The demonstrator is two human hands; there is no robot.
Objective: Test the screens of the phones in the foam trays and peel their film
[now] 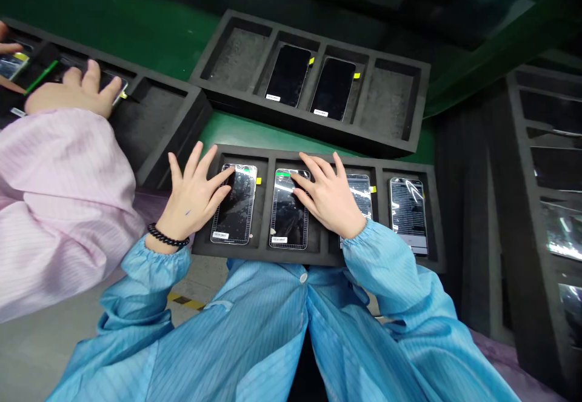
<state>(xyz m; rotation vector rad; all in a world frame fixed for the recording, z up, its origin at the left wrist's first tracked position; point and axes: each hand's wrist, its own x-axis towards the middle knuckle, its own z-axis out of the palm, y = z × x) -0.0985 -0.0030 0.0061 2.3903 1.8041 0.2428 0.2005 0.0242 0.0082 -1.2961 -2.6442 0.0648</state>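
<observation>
Phone screens (287,220) lie one per compartment in a black foam tray (268,255). The left hand (194,193), fingers spread, has fingertips at the leftmost screen's top; the right hand (333,199), fingers loosely spread, is at the second screen's green-marked upper end.

Electronics workshop — phone screens (288,223) in foam trays (388,102)

Green table (240,130) under dark, compartmented trays (313,128)
</observation>
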